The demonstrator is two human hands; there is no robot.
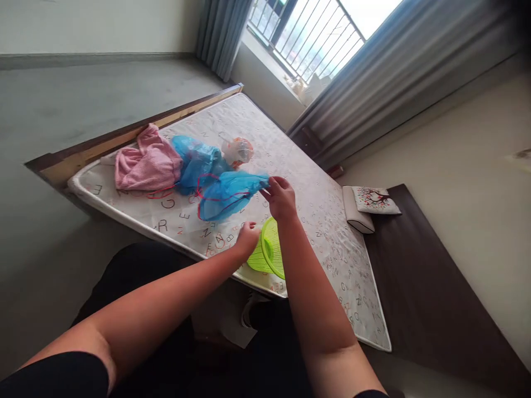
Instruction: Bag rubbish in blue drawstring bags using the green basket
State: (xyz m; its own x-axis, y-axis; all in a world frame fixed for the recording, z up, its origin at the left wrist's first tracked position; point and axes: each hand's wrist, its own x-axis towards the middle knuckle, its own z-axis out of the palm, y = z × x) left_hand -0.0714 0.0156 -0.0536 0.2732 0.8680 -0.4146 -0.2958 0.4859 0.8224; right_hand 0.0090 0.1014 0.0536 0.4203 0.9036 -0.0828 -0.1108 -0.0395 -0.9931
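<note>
A blue plastic drawstring bag [230,193] with red drawstrings is stretched across the bed. My right hand [283,198] pinches its narrow, gathered right end between thumb and fingers. Lower and to the left, my left hand [248,240] has its fingers curled in beside a lime-green mesh basket [259,258]. What those fingers hold, if anything, is hidden. The basket lies tilted near the mattress edge, partly covered by my right forearm. Behind the stretched bag rests another crumpled blue bag [194,160], and a clear plastic package with orange parts [238,152] sits beyond it.
A pink cloth [149,166] lies at the left end of the letter-printed mattress [319,243]. The wooden bed frame [136,132] borders the far left side. A cushion [375,200] sits by the dark headboard [431,276]. Grey curtains [373,83] hang beside the window.
</note>
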